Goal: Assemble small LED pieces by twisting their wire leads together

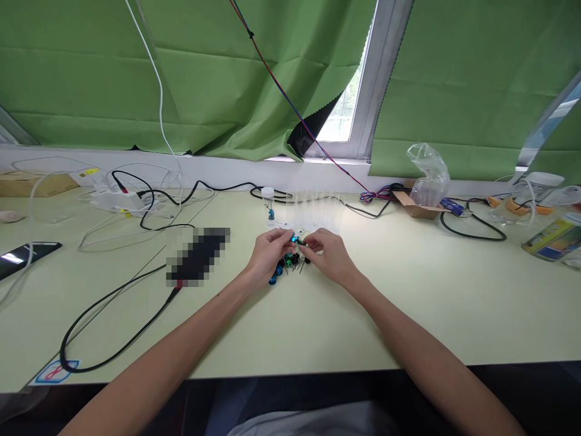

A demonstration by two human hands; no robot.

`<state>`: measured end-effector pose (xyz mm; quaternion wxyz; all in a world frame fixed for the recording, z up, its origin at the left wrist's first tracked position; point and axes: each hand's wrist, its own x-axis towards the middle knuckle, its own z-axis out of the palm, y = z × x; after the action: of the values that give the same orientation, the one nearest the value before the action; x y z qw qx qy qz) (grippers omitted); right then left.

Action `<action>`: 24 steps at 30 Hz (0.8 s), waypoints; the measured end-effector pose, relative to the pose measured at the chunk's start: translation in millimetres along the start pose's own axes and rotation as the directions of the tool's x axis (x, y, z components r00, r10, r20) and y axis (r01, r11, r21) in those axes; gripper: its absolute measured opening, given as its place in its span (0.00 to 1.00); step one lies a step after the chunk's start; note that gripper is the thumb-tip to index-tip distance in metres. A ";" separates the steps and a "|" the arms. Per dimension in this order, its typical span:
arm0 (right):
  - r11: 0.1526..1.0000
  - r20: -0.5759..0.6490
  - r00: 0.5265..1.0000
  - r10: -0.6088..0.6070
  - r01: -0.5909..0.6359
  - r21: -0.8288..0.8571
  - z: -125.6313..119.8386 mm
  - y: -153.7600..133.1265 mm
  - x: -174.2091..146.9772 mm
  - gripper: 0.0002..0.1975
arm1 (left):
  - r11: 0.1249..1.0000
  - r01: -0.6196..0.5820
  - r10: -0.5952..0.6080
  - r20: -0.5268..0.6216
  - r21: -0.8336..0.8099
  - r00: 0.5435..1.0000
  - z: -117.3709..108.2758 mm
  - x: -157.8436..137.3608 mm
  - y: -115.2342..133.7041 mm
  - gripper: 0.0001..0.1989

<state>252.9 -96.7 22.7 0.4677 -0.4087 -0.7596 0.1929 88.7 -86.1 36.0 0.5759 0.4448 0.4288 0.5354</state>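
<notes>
At the middle of the table, my left hand (269,255) is closed, its fingertips pinching a small bright blue part (295,238) that looks like an electronic component. My right hand (330,257) meets it from the other side, thumb and forefinger pressed together by the blue part; what they pinch is too small to tell. Below the fingertips lies a pile of small components (289,261), blue, green and black, some with thin metal legs. Just beyond my left hand, a clear bottle with a white cap (267,192) stands upright with blue parts inside. A row of clear containers (313,209) stands behind both hands.
A black device (198,257), blurred out, lies at left with a black cable (72,321). Further left are a phone (27,254) and a white power strip (115,198). At the back right stand a cardboard box (415,206), a plastic bag (429,172) and jars (556,236).
</notes>
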 end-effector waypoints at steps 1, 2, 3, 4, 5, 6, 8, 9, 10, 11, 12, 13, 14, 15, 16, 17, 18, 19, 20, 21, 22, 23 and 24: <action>1.000 -0.003 1.000 -0.002 0.002 0.000 -0.2 -0.2 0.0 0.05 | 1.000 0.002 -0.002 0.000 -0.009 1.000 0.0 0.3 -0.1 0.16; 1.000 -0.006 1.000 -0.001 0.001 0.002 -0.4 -0.6 0.1 0.05 | 1.000 0.002 -0.002 0.000 -0.019 1.000 0.0 0.5 -0.1 0.16; 1.000 -0.008 1.000 0.004 -0.004 0.005 -0.5 -1.1 0.1 0.05 | 1.000 0.002 -0.002 0.002 -0.030 1.000 0.1 0.7 -0.1 0.16; 1.000 -0.009 1.000 0.011 -0.011 0.008 -0.6 -1.7 0.2 0.05 | 0.999 0.004 -0.003 0.005 -0.042 1.000 0.2 0.7 0.0 0.16; 1.000 -0.010 1.000 0.021 -0.021 0.012 -0.7 -2.5 0.3 0.05 | 0.999 0.006 -0.005 0.007 -0.054 1.000 0.4 0.6 0.3 0.15; 0.999 -0.011 0.999 0.032 -0.032 0.018 -0.8 -3.2 0.4 0.04 | 0.998 0.010 -0.010 0.007 -0.065 1.000 0.6 0.4 0.7 0.15; 0.998 -0.009 0.999 0.050 -0.050 0.034 -1.0 -4.6 0.5 0.05 | 0.996 0.023 -0.022 0.003 -0.087 1.000 1.3 -0.1 1.8 0.14; 0.997 -0.007 0.998 0.057 -0.056 0.046 -1.2 -5.2 0.5 0.05 | 0.995 0.030 -0.030 -0.002 -0.097 1.000 1.6 -0.3 2.4 0.13; 0.996 -0.006 0.998 0.062 -0.061 0.058 -1.3 -5.6 0.5 0.05 | 0.994 0.036 -0.037 -0.004 -0.105 0.999 1.9 -0.4 3.1 0.13; 0.995 -0.004 0.998 0.066 -0.066 0.068 -1.6 -6.0 0.5 0.05 | 0.993 0.041 -0.042 -0.004 -0.112 0.999 2.0 -0.5 3.6 0.13; 0.995 -0.004 0.998 0.069 -0.068 0.076 -1.9 -6.3 0.4 0.05 | 0.992 0.043 -0.044 -0.004 -0.118 0.999 2.1 -0.4 4.1 0.12; 0.994 -0.005 0.998 0.069 -0.069 0.081 -2.2 -6.7 0.4 0.05 | 0.991 0.043 -0.044 -0.003 -0.123 0.999 2.0 -0.4 4.5 0.12; 0.994 -0.008 0.998 0.068 -0.067 0.085 -2.6 -7.0 0.3 0.06 | 0.991 0.042 -0.042 -0.001 -0.128 0.999 1.9 -0.4 4.8 0.11; 0.994 -0.011 0.998 0.065 -0.063 0.087 -3.1 -7.3 0.3 0.06 | 0.990 0.040 -0.040 0.002 -0.132 0.999 1.7 -0.4 5.0 0.11; 0.994 -0.016 0.998 0.061 -0.059 0.088 -3.5 -7.6 0.3 0.06 | 0.990 0.041 -0.040 0.006 -0.134 0.999 1.6 -0.5 5.1 0.11; 0.995 -0.021 0.998 0.057 -0.055 0.088 -3.8 -8.0 0.2 0.06 | 0.990 0.041 -0.041 0.008 -0.135 0.999 1.6 -0.7 5.3 0.11; 0.995 -0.026 0.998 0.056 -0.053 0.088 -4.1 -8.3 0.2 0.06 | 0.990 0.044 -0.043 0.011 -0.135 0.999 1.8 -1.0 5.5 0.10; 0.995 -0.031 0.998 0.055 -0.052 0.088 -4.2 -8.7 0.2 0.06 | 0.990 0.046 -0.045 0.011 -0.134 0.999 2.0 -1.4 5.8 0.10; 0.995 -0.035 0.998 0.054 -0.051 0.088 -4.3 -9.0 0.2 0.06 | 0.990 0.046 -0.045 0.011 -0.134 0.999 2.5 -1.8 6.1 0.10; 0.995 -0.038 0.998 0.053 -0.049 0.089 -4.4 -9.3 0.3 0.06 | 0.990 0.045 -0.044 0.009 -0.135 0.999 3.0 -2.2 6.5 0.10; 0.995 -0.040 0.998 0.052 -0.048 0.092 -4.4 -9.5 0.3 0.06 | 0.990 0.045 -0.044 0.008 -0.136 0.999 3.5 -2.6 6.8 0.10; 0.994 -0.042 0.998 0.051 -0.047 0.098 -4.4 -9.7 0.4 0.06 | 0.989 0.045 -0.044 0.007 -0.138 0.999 4.1 -3.0 7.1 0.10; 0.993 -0.044 0.998 0.050 -0.046 0.106 -4.4 -9.9 0.5 0.06 | 0.989 0.044 -0.044 0.006 -0.139 0.999 4.5 -3.3 7.3 0.10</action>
<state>252.3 -102.5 31.7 0.5014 -0.4063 -0.7272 0.2340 91.2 -89.3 44.2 0.6178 0.3949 0.3991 0.5505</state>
